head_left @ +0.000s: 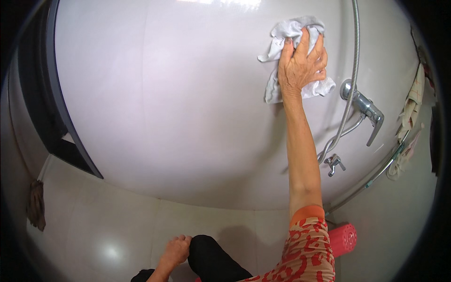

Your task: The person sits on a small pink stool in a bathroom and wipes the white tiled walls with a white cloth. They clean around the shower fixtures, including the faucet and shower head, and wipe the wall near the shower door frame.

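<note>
My right hand (303, 61) presses a crumpled white cloth (293, 29) against the pale wall (197, 103), at the upper right. Its fingers are bent over the cloth, whose loose folds stick out around the hand. The right arm is stretched upward, in a sleeve with a red pattern. Low in the view, my left hand (177, 249) is beside my bent knee in black trousers (213, 258). Its fingers are curled in, and nothing shows in them.
Right of the cloth are a chrome mixer tap (369, 110), a metal shower hose (355, 47) and a small tap (334, 164). A red perforated container (344, 238) stands at the lower right. A dark frame (77, 127) and a brown mop head (36, 205) are at the left.
</note>
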Demonstrator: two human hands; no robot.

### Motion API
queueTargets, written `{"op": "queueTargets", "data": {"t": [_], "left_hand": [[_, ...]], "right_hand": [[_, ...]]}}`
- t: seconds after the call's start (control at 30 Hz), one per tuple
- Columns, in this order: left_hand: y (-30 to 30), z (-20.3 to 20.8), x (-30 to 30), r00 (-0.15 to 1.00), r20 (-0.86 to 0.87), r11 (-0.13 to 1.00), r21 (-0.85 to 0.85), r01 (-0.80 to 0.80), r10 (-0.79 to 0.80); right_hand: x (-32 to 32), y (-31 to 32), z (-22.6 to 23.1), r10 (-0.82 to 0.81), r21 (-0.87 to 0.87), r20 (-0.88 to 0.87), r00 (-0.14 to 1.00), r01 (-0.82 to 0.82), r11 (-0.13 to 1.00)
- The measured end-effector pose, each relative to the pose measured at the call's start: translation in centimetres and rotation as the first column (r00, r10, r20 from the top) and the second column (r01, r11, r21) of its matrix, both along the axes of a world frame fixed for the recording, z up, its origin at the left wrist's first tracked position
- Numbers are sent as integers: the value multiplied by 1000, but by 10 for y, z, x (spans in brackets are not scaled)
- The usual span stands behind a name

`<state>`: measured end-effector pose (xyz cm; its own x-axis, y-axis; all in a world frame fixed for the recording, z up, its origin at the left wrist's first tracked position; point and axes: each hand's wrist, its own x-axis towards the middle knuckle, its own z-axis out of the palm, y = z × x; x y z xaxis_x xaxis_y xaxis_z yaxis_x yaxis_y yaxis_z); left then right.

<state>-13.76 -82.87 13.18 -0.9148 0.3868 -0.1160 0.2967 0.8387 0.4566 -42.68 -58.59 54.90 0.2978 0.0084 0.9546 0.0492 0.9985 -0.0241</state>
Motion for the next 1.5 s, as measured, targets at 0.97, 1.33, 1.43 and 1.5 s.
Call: {"op": "queueTargets", "data": {"t": [0.97, 1.33, 1.43, 1.5], "left_hand": [[7, 19, -6, 978, -56, 919, 357, -167, 200], [18, 13, -3, 976, -155, 952, 287, -106, 156], [15, 5, -1, 970, -191, 949, 301, -88, 150], [10, 2, 1, 963, -219, 951, 294, -90, 159]], "right_hand": [[10, -48, -168, 76, 584, 334, 939, -270, 765], [17, 52, -49, -12, -27, 87, 996, 14, 1000], [3, 20, -30, -37, -78, 62, 997, 42, 996], [-4, -15, -26, -50, -63, 62, 997, 54, 997]]}}
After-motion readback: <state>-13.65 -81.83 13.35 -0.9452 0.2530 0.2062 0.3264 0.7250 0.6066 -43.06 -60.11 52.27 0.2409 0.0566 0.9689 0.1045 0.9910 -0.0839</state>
